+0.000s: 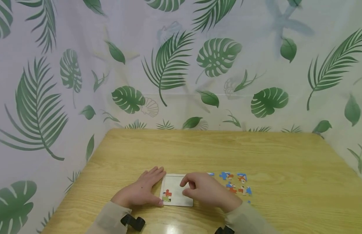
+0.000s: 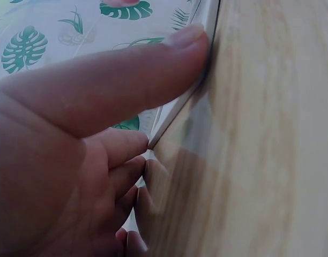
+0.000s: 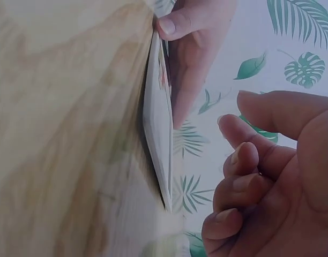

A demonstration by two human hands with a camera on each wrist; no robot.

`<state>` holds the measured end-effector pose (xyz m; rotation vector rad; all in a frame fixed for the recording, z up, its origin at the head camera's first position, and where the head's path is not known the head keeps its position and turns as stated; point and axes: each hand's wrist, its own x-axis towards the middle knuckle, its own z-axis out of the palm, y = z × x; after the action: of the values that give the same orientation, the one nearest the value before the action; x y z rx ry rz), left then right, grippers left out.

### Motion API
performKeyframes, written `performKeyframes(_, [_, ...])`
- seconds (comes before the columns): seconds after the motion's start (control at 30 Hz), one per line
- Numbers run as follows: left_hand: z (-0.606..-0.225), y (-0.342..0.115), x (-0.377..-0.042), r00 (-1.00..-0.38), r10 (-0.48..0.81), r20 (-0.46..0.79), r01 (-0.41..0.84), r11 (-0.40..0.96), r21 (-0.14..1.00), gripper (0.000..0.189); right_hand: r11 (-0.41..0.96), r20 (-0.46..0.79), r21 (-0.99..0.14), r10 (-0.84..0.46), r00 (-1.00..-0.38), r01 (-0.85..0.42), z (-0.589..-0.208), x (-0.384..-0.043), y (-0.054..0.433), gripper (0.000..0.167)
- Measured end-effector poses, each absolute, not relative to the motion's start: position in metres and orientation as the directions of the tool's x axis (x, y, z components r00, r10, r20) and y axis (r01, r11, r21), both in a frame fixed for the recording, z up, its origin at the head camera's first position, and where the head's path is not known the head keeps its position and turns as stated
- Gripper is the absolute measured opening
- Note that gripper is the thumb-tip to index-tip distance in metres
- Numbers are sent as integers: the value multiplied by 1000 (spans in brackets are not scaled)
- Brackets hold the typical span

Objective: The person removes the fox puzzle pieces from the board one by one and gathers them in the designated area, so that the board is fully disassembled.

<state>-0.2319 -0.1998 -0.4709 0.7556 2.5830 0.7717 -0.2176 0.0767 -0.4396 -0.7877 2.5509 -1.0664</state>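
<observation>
A white puzzle tray (image 1: pixel 177 186) with a raised rim lies on the table. In its lower left corner sit joined jigsaw pieces (image 1: pixel 167 196), red above green. My left hand (image 1: pixel 142 190) holds the tray steady from the left, thumb at the near corner and straight fingers by the far one; the left wrist view shows the thumb (image 2: pixel 169 56) pressed on the rim. Over the tray's right part hovers my right hand (image 1: pixel 208 191). In the right wrist view its fingers (image 3: pixel 244 184) bend loosely, with a gap between thumb and index finger and nothing held.
Several loose jigsaw pieces (image 1: pixel 241 177), blue, orange and white, lie on the wooden table (image 1: pixel 198 149) to the right of the tray, some partly hidden behind my right hand. A leaf-patterned cloth (image 1: pixel 175 107) hangs behind the table and along its sides.
</observation>
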Motion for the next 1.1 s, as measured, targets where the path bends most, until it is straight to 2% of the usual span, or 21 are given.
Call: performKeyframes(1.1, [-467, -199, -230, -783, 604, -147, 404, 675, 617, 107, 617, -29, -682, -559, -829, -393, -466, -225, 30, 19])
